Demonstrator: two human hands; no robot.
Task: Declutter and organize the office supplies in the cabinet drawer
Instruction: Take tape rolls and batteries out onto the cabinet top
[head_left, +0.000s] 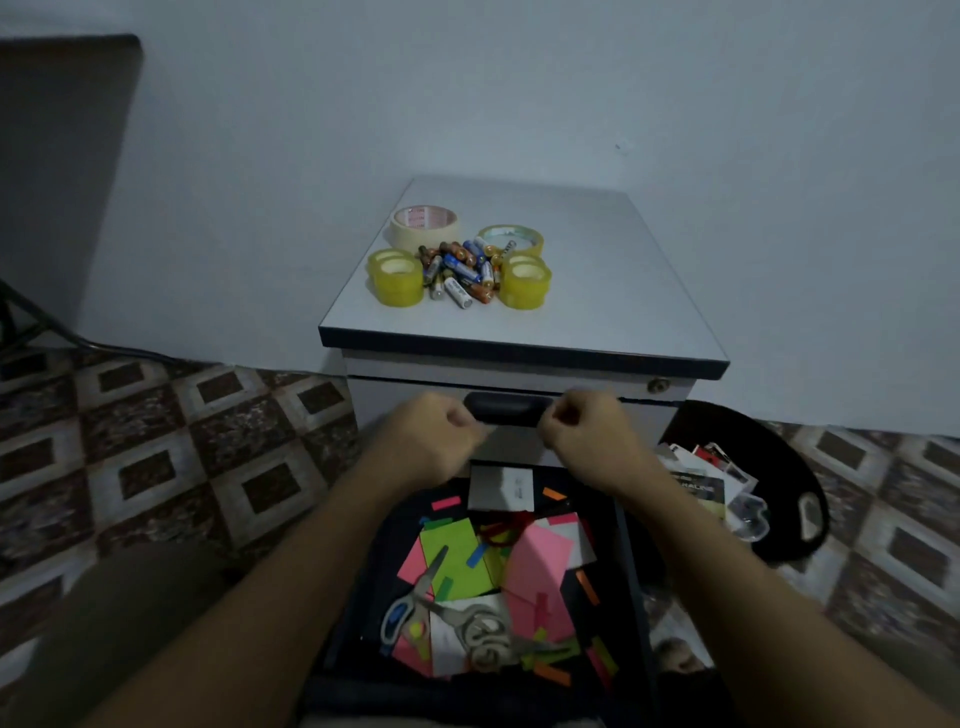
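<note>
Head view: pulled-out dark boxy drawer (629, 561) at 6 o'clock, matte walls, littered with flat paper. Inside: neon pink square sticky notes (540, 561), lime green sticky notes (454, 564), thin orange and green flag strips. Toward its 7 o'clock corner, blue-handled steel scissors (410, 597), touching grey-handled scissors (488, 634). At its far end, a white glossy card (501, 488) and a red tangled strand (506, 527).

At centre, left hand (436, 431) and right hand (584, 431) raised side by side before the dark moulded handle (509, 410) of the shut upper drawer. Fingers of both curled in, thumbs near fingertips; blurred, so cannot tell whether anything pinched.

At 12 o'clock, smooth pale grey cabinet top (597, 291) bearing a heap of small cylindrical batteries (460, 273), ringed by a cream masking-tape roll (425, 226) and glossy yellow-clear tape rolls (396, 278).

At 3 o'clock, a black bag (779, 467) holding crumpled wrappers, on patterned brown floor tiles (156, 457).
</note>
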